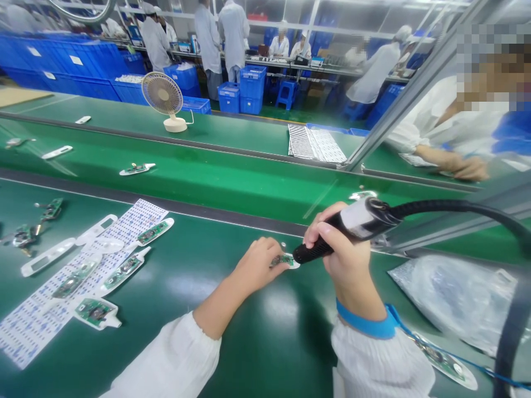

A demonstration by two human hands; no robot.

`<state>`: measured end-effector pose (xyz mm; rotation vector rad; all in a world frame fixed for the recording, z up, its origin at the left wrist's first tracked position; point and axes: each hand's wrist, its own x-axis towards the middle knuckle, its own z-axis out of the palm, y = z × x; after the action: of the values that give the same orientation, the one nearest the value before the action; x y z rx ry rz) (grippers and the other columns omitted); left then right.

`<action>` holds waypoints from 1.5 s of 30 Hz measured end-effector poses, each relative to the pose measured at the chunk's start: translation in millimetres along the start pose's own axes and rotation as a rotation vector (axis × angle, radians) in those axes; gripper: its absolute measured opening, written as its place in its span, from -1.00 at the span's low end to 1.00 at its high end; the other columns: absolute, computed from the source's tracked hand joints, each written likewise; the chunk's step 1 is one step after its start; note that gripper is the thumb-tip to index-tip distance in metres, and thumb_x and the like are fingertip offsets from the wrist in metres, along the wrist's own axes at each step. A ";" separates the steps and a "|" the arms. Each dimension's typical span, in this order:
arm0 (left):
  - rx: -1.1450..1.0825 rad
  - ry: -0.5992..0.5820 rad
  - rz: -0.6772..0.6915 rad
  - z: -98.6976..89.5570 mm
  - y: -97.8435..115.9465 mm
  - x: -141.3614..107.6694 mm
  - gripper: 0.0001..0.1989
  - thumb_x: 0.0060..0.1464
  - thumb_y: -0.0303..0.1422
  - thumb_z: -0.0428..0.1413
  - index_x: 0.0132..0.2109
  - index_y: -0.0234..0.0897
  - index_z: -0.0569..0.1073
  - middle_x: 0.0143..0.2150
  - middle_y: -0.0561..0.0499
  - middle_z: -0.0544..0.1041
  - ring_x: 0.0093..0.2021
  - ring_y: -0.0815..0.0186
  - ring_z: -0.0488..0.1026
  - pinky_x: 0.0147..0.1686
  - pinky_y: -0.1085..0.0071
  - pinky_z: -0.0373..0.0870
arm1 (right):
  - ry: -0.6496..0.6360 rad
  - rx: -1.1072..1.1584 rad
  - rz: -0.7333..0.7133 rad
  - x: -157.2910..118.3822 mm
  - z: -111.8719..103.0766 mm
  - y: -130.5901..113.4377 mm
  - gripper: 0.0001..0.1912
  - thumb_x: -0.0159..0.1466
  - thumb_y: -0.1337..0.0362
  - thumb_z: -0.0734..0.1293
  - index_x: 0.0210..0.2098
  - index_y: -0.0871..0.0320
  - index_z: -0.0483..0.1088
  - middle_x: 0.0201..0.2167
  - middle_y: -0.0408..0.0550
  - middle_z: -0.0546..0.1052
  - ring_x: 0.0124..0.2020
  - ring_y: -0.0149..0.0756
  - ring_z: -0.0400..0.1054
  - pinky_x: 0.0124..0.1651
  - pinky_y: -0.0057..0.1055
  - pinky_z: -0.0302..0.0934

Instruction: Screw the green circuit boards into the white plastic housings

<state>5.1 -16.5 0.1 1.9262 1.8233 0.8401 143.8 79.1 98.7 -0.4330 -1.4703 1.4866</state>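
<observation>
My left hand [262, 262] is closed at the middle of the bench, its fingers gripping a small green circuit board [287, 258] set in a white plastic shell. Much of that board lies hidden under the fingers. My right hand [342, 249] is wrapped round a black corded electric screwdriver [317, 250], tilted down to the left. Its tip meets the right end of the board or sits just above it; the exact contact cannot be made out. A blue wrist strap [365, 323] circles my right wrist.
Several shells with boards, like this one [125, 270], lie on and beside a printed white sheet [25, 326] at left. A clear plastic bag [460, 296] and another boarded shell [450, 365] lie at right. Behind are a green conveyor [232, 182], a fan [164, 99] and a co-worker's hands [464, 166].
</observation>
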 end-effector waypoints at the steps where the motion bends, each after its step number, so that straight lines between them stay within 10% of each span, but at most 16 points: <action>1: 0.003 -0.002 -0.001 -0.3 0.5 0.1 -0.84 0.22 -0.27 0.22 -0.23 -0.23 0.40 -0.10 -0.03 0.52 -0.11 0.15 0.41 -0.14 0.24 0.29 | -0.008 0.001 0.001 0.1 0.3 0.4 -0.89 0.21 0.30 0.41 -0.33 0.08 0.36 -0.62 -0.22 0.45 -0.63 -0.31 0.31 -0.49 -0.32 0.23; 22: 0.015 0.041 0.020 0.6 -1.4 -1.0 -0.84 0.27 -0.22 0.17 -0.20 -0.21 0.46 -0.18 -0.04 0.51 -0.16 0.18 0.41 -0.12 0.23 0.35 | -0.001 0.052 0.067 4.7 -2.9 7.5 -0.88 0.16 0.34 0.40 -0.39 0.09 0.35 -0.63 -0.23 0.43 -0.61 -0.32 0.31 -0.49 -0.34 0.24; 29: 0.031 0.057 0.087 -2.2 -10.7 1.2 -0.79 0.30 -0.16 0.12 -0.14 -0.21 0.49 -0.12 -0.07 0.57 -0.11 0.16 0.47 -0.08 0.20 0.41 | 0.186 0.140 -0.085 15.3 -60.0 -15.8 -0.87 0.20 0.20 0.39 -0.35 0.08 0.36 -0.66 -0.25 0.41 -0.67 -0.32 0.29 -0.56 -0.35 0.24; 35: 0.074 0.178 0.047 -23.3 -36.9 104.1 -0.73 0.22 -0.09 0.17 -0.21 -0.21 0.52 -0.17 -0.09 0.59 -0.17 0.14 0.50 -0.14 0.20 0.44 | 0.405 -0.062 -0.096 9.0 -107.0 -28.6 -0.87 0.18 0.27 0.44 -0.43 0.11 0.41 -0.67 -0.22 0.40 -0.68 -0.34 0.29 -0.56 -0.36 0.25; 40: 0.140 0.232 -0.174 -27.0 -62.1 206.6 -0.76 0.15 -0.14 0.23 -0.22 -0.24 0.51 -0.17 -0.11 0.58 -0.16 0.10 0.50 -0.09 0.18 0.42 | 0.274 -0.032 0.080 6.0 -105.3 -31.0 -0.83 0.15 0.22 0.47 -0.43 0.12 0.42 -0.67 -0.23 0.40 -0.67 -0.36 0.27 -0.55 -0.39 0.23; 45: 0.139 0.233 -0.232 -19.7 -71.5 235.4 -0.72 0.15 -0.15 0.22 -0.13 -0.27 0.48 -0.13 -0.15 0.57 -0.13 0.10 0.50 -0.06 0.19 0.42 | 0.159 -0.022 0.153 6.4 -107.6 -28.2 -0.82 0.16 0.22 0.47 -0.44 0.13 0.41 -0.66 -0.24 0.40 -0.65 -0.38 0.28 -0.51 -0.39 0.24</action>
<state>-64.6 220.0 11.3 1.7077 2.2457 0.9102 237.3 139.5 104.1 -0.6745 -1.3535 1.5186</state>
